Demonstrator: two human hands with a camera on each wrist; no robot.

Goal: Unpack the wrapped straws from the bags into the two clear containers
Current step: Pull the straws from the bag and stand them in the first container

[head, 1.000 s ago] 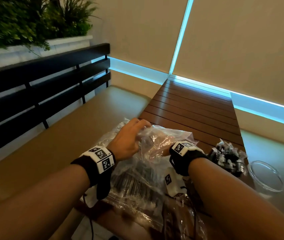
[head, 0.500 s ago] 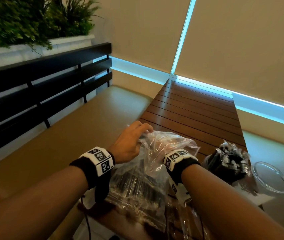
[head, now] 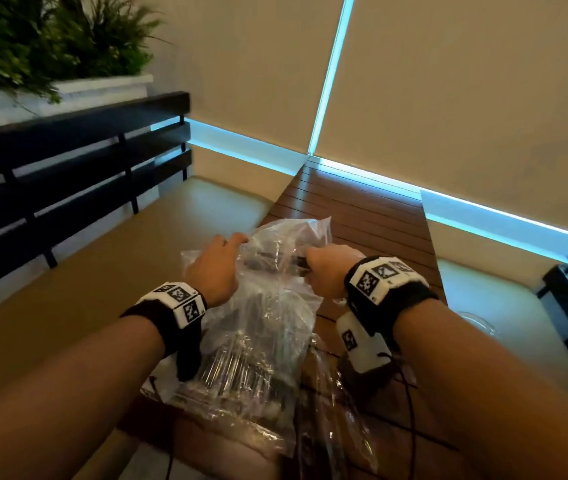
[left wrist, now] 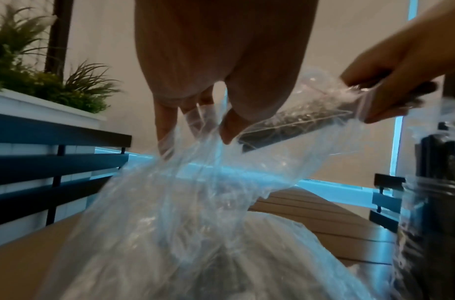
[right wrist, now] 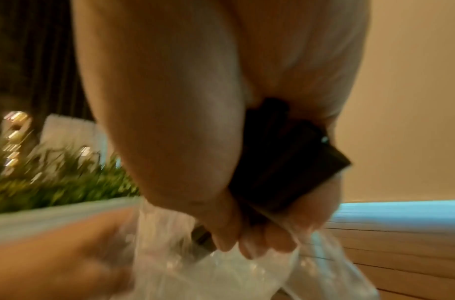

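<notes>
Right hand (head: 327, 271) now lifting straws (head: 275, 259), bag (head: 258, 341) around

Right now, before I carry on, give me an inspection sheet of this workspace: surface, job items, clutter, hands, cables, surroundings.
Surface: slatted wooden table, tan bench seats on either side.
Job's things: clear plastic bag of dark wrapped straws on the table, its top lifted; a bundle of wrapped straws coming out of its mouth; clear container only partly visible at right.
Clutter: more crumpled clear plastic at the near edge.
Hands: left hand pinches the bag's rim; right hand grips the straw bundle.
Cables: black cables run from the right wrist unit across the table.
Surroundings: dark slatted railing, planter, beige walls with blue light strips.
</notes>
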